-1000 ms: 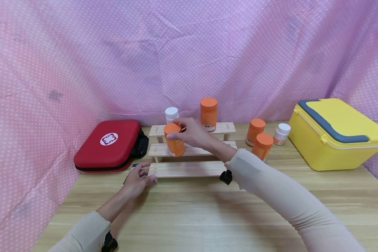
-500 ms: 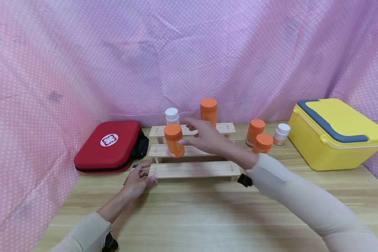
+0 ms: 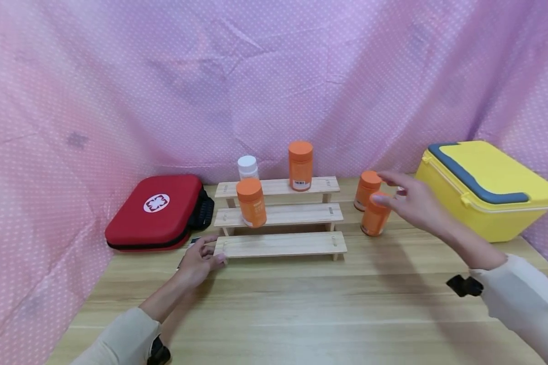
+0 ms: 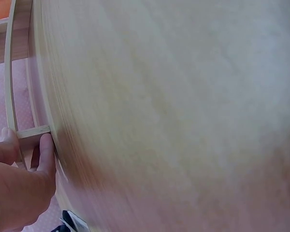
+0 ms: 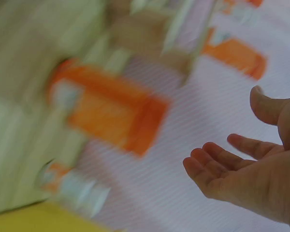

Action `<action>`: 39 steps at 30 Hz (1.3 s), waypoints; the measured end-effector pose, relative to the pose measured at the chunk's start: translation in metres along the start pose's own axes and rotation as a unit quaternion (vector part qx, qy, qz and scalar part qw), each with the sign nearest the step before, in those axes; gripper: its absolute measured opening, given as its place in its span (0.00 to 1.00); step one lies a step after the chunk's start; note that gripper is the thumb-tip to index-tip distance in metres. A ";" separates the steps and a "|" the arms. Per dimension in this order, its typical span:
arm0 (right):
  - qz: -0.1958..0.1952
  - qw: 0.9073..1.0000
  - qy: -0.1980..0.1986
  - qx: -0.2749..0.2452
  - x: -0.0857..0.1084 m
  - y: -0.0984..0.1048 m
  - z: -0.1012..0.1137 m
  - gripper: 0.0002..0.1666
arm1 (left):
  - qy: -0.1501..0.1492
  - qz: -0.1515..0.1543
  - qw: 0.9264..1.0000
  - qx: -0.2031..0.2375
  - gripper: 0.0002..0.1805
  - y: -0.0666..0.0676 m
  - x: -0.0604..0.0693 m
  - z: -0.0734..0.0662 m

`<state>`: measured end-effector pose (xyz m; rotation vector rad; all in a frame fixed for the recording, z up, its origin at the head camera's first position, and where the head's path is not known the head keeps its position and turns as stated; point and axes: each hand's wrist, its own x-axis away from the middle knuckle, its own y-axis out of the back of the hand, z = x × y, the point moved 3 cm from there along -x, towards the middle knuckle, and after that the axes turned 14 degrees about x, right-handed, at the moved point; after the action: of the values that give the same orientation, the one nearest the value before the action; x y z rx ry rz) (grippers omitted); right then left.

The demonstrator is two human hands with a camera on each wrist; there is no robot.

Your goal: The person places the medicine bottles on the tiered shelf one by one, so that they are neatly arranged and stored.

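3 cams here. Head cam's up high, facing forward and down over the surface (image 3: 265,314). Left wrist cam's sideways, low and close on the left grip (image 4: 23,188). Right wrist cam's tilted, looking past the right grip (image 5: 253,181) at an orange bottle (image 5: 108,108). All 3 catch the wooden rack (image 3: 280,245).

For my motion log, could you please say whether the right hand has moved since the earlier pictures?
Yes: in the head view, the right hand has moved rightward, away from the wooden rack, toward the yellow box.
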<state>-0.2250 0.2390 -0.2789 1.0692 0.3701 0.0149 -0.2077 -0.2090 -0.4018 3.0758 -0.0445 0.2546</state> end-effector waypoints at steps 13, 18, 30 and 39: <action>0.098 0.993 -0.033 -0.054 0.002 -0.023 -0.063 0.41 | 0.003 -0.009 1.000 0.007 0.31 0.000 -0.001 0.001; 0.106 0.991 -0.030 -0.071 0.000 -0.031 -0.065 0.39 | -0.004 -0.007 1.000 0.011 0.31 -0.001 -0.001 0.001; 0.099 0.990 -0.032 -0.094 -0.001 -0.042 -0.073 0.35 | -0.004 -0.013 1.000 0.002 0.31 -0.001 -0.001 0.000; 0.086 0.992 -0.032 -0.092 0.001 -0.042 -0.073 0.34 | -0.001 -0.013 1.000 0.002 0.31 0.000 -0.001 0.001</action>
<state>-0.2534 0.2806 -0.3462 0.9138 0.2133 0.1659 -0.2088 -0.2086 -0.4030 3.0792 -0.0031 0.2500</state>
